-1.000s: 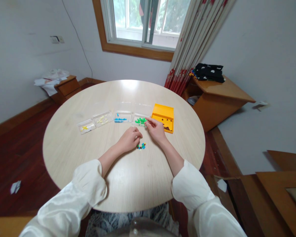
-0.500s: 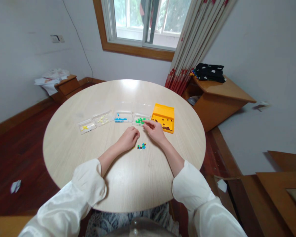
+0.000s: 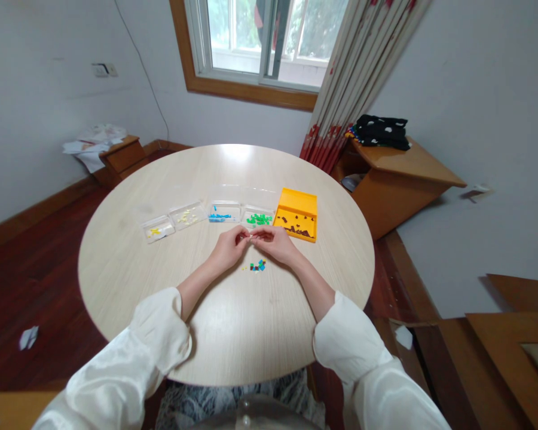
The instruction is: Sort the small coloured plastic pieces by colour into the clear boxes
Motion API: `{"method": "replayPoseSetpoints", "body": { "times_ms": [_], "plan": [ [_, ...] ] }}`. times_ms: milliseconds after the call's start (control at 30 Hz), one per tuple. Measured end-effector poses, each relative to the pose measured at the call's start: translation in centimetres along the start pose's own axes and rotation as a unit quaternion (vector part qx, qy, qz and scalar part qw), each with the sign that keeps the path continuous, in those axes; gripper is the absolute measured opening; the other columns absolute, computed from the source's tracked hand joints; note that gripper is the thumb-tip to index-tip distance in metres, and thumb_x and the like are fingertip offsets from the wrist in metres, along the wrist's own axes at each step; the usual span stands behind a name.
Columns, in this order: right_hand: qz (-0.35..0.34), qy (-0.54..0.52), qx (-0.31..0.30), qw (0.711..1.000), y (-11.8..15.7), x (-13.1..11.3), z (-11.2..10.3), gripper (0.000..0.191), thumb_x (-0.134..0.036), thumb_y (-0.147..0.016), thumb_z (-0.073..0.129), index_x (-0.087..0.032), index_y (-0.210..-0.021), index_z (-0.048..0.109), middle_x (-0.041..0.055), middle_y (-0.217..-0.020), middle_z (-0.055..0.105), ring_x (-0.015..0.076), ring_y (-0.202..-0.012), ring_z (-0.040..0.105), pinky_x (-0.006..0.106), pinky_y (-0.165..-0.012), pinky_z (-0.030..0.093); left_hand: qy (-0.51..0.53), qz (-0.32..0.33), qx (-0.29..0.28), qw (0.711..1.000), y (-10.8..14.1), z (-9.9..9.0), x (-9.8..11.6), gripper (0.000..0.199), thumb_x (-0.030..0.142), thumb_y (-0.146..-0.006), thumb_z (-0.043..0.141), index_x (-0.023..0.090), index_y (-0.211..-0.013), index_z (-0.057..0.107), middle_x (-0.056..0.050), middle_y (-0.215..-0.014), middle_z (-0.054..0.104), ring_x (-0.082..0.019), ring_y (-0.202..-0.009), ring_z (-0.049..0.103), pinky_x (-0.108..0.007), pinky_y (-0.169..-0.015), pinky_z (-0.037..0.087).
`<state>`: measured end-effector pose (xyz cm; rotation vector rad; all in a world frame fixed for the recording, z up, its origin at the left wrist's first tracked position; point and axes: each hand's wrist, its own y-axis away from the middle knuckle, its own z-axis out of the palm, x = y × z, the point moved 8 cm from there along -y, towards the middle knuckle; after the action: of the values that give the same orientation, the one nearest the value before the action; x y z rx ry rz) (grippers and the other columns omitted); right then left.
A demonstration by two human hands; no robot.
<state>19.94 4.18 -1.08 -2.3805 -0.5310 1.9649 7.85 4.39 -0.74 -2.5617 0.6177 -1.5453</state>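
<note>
My left hand (image 3: pixel 231 246) and my right hand (image 3: pixel 275 242) meet fingertip to fingertip above the table, both closed in a pinch. Something tiny and pale shows between the fingertips, too small to name. Just below them lies a small cluster of blue, green, yellow and dark pieces (image 3: pixel 257 266). Beyond the hands stand clear boxes of yellow pieces (image 3: pixel 154 232), pale yellow pieces (image 3: pixel 188 217), blue pieces (image 3: pixel 219 217) and green pieces (image 3: pixel 259 220). A yellow case (image 3: pixel 299 200) with dark brown pieces is open behind my right hand.
The round table (image 3: pixel 161 310) has a light wood top. Behind it to the right, a wooden cabinet (image 3: pixel 403 173) carries a folded black cloth (image 3: pixel 382 132). Papers (image 3: pixel 94 143) lie on a low wooden stand at the left, and a curtain (image 3: pixel 354 65) hangs beside the window.
My right hand has moved left and slightly down from the green pieces to my left hand. My left hand has shifted slightly upward, and the fingertips now meet.
</note>
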Motion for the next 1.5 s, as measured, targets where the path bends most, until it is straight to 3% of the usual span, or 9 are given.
{"method": "replayPoseSetpoints", "body": {
  "times_ms": [300, 867, 1267, 1500],
  "plan": [
    [-0.003, 0.036, 0.002, 0.999, 0.2, -0.3, -0.1, 0.025, -0.039, -0.071, 0.069, -0.015, -0.08, 0.069, 0.0034, -0.077, 0.069, 0.0126, -0.068, 0.059, 0.028, -0.068, 0.047, 0.084, -0.011, 0.005, 0.996, -0.2, 0.1, -0.3, 0.007, 0.023, -0.074, 0.055, 0.017, -0.073, 0.051, 0.004, -0.061, 0.051, -0.01, -0.056, 0.045, -0.022, -0.055, 0.034],
    [-0.01, 0.052, 0.006, 0.999, 0.1, -0.5, -0.1, 0.016, -0.03, -0.075, 0.061, -0.015, -0.076, 0.067, 0.0025, -0.075, 0.067, 0.0123, -0.068, 0.058, 0.028, -0.07, 0.046, 0.1, -0.023, 0.012, 0.995, -0.2, 0.1, -0.5, 0.004, 0.02, -0.071, 0.053, 0.018, -0.071, 0.05, 0.006, -0.057, 0.045, -0.009, -0.052, 0.041, -0.021, -0.052, 0.03],
    [0.006, 0.046, 0.214, 0.976, -0.2, 0.5, -4.8, 0.023, -0.036, -0.071, 0.063, -0.016, -0.08, 0.068, 0.0067, -0.083, 0.071, 0.0176, -0.078, 0.064, 0.033, -0.078, 0.051, 0.067, -0.033, 0.005, 0.997, -0.1, 0.1, -0.2, 0.002, 0.02, -0.072, 0.051, 0.018, -0.073, 0.05, 0.006, -0.057, 0.044, -0.01, -0.053, 0.041, -0.023, -0.054, 0.033],
    [0.037, 0.034, 0.211, 0.976, -0.4, 2.1, -5.1, 0.034, -0.039, -0.075, 0.062, -0.015, -0.098, 0.07, 0.01, -0.099, 0.071, 0.0188, -0.088, 0.065, 0.035, -0.082, 0.052, 0.056, -0.026, 0.01, 0.998, -0.4, -0.4, -0.4, 0.005, 0.022, -0.073, 0.051, 0.017, -0.075, 0.053, 0.005, -0.06, 0.048, -0.01, -0.054, 0.043, -0.023, -0.055, 0.034]
  ]
}}
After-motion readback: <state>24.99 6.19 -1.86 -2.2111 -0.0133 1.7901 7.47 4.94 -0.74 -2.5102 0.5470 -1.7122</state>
